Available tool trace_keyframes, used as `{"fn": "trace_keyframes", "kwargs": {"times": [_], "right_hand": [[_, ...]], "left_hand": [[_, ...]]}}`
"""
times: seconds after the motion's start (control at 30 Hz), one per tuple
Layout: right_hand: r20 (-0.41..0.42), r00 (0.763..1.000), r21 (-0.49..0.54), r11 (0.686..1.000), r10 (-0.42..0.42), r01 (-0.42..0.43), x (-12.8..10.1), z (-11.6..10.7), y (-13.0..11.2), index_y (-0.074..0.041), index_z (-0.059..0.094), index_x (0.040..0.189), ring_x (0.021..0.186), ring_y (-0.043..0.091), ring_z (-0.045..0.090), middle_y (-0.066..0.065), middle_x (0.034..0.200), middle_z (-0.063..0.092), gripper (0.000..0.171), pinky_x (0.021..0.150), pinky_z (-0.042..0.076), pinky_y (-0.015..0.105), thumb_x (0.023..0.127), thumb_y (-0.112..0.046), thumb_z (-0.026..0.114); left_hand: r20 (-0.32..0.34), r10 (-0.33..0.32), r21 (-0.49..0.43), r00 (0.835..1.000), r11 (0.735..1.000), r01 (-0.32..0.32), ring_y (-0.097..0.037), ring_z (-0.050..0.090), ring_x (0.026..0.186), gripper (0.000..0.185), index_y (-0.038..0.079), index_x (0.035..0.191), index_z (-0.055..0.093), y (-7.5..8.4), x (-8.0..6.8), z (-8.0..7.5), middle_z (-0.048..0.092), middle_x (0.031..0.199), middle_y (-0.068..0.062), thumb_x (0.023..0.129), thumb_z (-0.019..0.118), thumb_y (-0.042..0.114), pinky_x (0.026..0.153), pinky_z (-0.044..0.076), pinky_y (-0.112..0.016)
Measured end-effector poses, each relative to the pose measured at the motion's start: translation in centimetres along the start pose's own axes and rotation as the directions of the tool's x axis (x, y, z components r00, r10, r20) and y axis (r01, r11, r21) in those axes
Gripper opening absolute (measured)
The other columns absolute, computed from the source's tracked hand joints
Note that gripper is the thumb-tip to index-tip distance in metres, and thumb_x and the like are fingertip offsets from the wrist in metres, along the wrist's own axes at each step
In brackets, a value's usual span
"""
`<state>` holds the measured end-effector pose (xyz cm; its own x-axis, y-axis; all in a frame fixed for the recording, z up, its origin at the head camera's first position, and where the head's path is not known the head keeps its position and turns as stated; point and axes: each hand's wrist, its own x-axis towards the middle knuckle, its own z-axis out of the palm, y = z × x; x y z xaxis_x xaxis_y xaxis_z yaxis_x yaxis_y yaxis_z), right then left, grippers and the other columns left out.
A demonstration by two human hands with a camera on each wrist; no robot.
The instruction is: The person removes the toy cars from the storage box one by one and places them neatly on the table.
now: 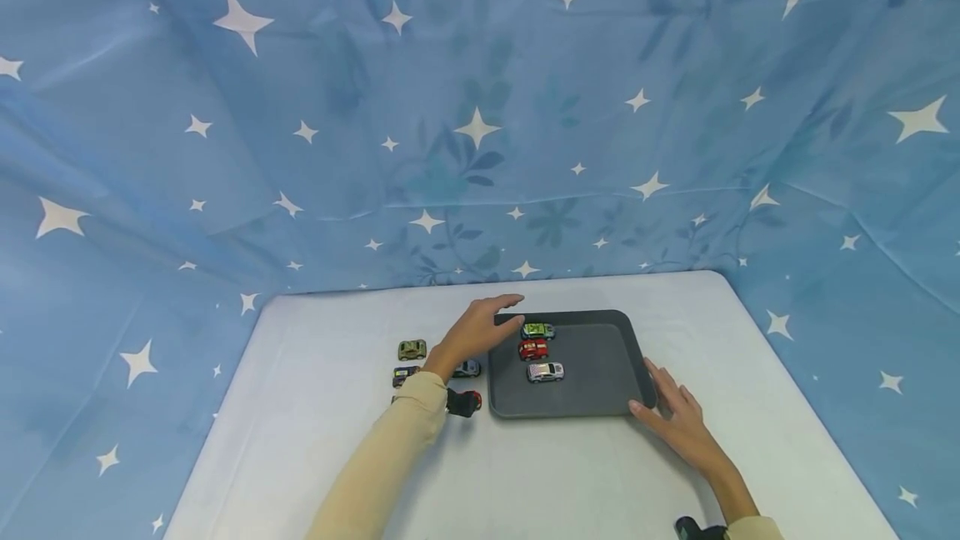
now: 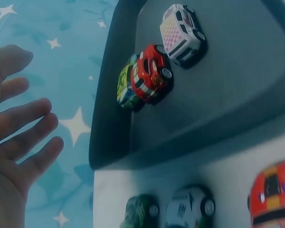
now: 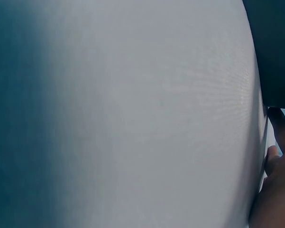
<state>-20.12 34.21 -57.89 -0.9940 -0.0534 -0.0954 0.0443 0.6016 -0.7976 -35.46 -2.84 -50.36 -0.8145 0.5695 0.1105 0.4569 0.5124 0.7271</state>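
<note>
Left hand [image 1: 474, 330] hovers with fingers spread wide, holding nothing, over the far-left corner of the dark grey plastic tray [image 1: 600, 402], just left of the green toy car [image 1: 537, 330]; behind it in a near-running row sit the red toy car [image 1: 532, 349] and the silver-white toy car [image 1: 545, 372], all inside the tray's left part. Right hand [image 1: 678, 419] lies flat with fingers relaxed, fingertips touching the tray's near-right corner on the white table [image 1: 315, 407]. Left of the tray on the table: an olive toy car [image 1: 412, 349], a dark blue toy car [image 1: 405, 374], a grey-blue toy car [image 1: 468, 368] partly hidden by the left wrist.
</note>
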Motion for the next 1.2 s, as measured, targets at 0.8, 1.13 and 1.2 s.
{"fn": "trace_keyframes", "kwargs": {"times": [0.8, 1.13, 1.2], "right_hand": [[0.004, 1.000, 0.012, 1.000, 0.019, -0.019, 0.0, 0.0, -0.1, -0.010, 0.020, 0.172, 0.159, 0.054, 0.007, 0.033, 0.171, 0.018, 0.092, 0.125, -0.010, 0.065, 0.102, -0.041, 0.070], [-0.002, 1.000, 0.008, 1.000, -0.007, 0.007, 0.0, 0.0, 0.0, -0.009, 0.022, 0.172, 0.158, 0.055, 0.009, 0.033, 0.170, 0.020, 0.089, 0.125, -0.008, 0.066, 0.103, -0.039, 0.070], [-0.004, 1.000, 0.002, 1.000, -0.010, 0.010, -0.1, 0.0, 0.0, -0.009, 0.022, 0.172, 0.158, 0.055, 0.009, 0.034, 0.170, 0.021, 0.090, 0.125, -0.007, 0.066, 0.102, -0.039, 0.070]], "left_hand": [[0.122, 0.013, 0.152, 0.992, 0.988, -0.032, -0.021, 0.068, 0.124, 0.034, 0.005, 0.137, 0.073, 0.9, 4.5, 2.7, 0.074, 0.132, -0.006, 0.109, 0.066, 0.024, 0.107, 0.052, -0.038], [0.160, -0.049, 0.237, 0.986, 0.971, 0.010, -0.021, 0.071, 0.113, 0.031, 0.006, 0.134, 0.075, 1.8, 4.7, 3.1, 0.077, 0.123, -0.006, 0.108, 0.069, 0.021, 0.102, 0.054, -0.039], [0.158, -0.052, 0.262, 0.986, 0.965, 0.009, -0.020, 0.071, 0.111, 0.029, 0.007, 0.132, 0.076, 1.8, 4.8, 3.3, 0.077, 0.121, -0.005, 0.108, 0.069, 0.021, 0.100, 0.055, -0.038]]}}
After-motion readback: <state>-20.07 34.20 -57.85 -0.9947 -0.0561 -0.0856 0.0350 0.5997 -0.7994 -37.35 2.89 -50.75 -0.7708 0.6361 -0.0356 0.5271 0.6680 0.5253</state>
